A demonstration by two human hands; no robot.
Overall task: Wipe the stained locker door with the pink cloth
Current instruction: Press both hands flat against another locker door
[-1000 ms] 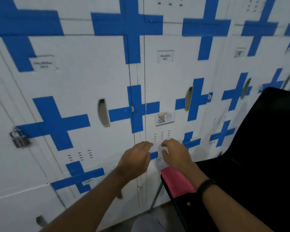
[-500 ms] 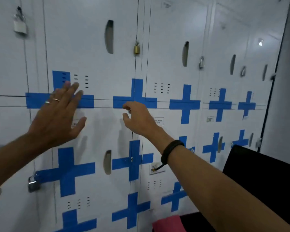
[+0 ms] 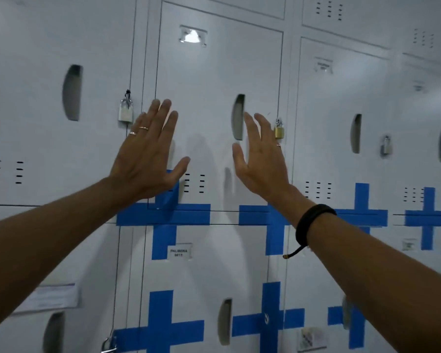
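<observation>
Both my hands were spread, holding nothing: left hand [image 3: 148, 154] and right hand [image 3: 261, 159] raised against the white locker door [image 3: 214, 77], perhaps touching it, its recessed handle [image 3: 238, 117] between them, a brass padlock [image 3: 278, 129] just right.

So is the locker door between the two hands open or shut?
Shut: the door sits flush in its frame, and a brass padlock hangs at its right edge.
</observation>
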